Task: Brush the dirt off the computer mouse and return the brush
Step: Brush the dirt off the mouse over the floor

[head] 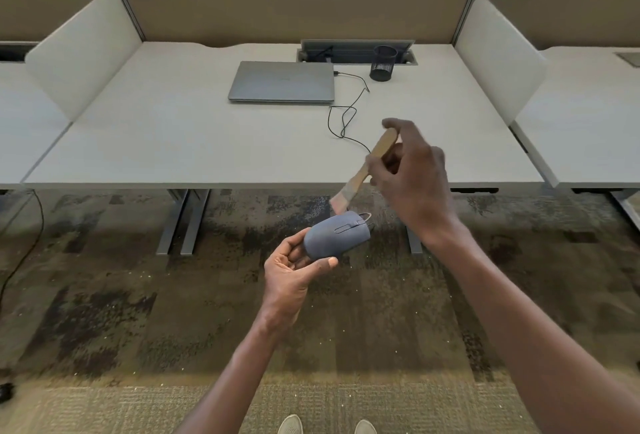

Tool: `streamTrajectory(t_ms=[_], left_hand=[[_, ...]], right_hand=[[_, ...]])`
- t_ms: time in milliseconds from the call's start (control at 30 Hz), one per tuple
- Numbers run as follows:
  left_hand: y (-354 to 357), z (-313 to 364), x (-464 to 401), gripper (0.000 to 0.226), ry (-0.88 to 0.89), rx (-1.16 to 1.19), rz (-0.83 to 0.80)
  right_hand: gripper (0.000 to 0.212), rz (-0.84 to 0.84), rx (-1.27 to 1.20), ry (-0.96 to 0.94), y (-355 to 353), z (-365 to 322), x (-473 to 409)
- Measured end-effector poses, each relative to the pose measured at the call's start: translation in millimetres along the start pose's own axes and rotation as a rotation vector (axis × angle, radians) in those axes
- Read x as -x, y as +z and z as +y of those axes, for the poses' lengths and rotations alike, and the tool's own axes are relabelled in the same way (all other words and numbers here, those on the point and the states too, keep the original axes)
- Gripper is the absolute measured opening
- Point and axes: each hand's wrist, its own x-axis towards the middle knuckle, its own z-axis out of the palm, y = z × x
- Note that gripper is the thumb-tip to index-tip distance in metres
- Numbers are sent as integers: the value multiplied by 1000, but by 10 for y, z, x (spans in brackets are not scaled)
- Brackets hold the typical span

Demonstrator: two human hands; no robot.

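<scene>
Left hand (294, 269) grips grey computer mouse (337, 234) near desk (173, 142) edge; right hand (412, 170) pinches wooden brush (367, 165), bristles just above mouse.

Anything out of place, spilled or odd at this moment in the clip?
Pale specks dot the carpet below the mouse, probably brushed-off dirt. The mouse's cable trails in loose loops across the desk. The left hand holds the mouse off the desk, and the right hand holds the brush.
</scene>
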Motion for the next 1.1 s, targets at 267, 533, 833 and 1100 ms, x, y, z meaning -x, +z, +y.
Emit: streamTrajectory(t_ms=[267,533,833,1100], left_hand=[[10,8,5,72,-8,20,22],[40,87,27,76,-6,24,39],[131,82,12,72,1,23,33],[153,55,9,77,7,-17,13]], right_hand=[[38,-111,-38,-73,260,-222,579],[35,-62,-71,5,21,175,671],[35,88,22,7,-162,355,536],[39,5,5,-60,14,191,480]])
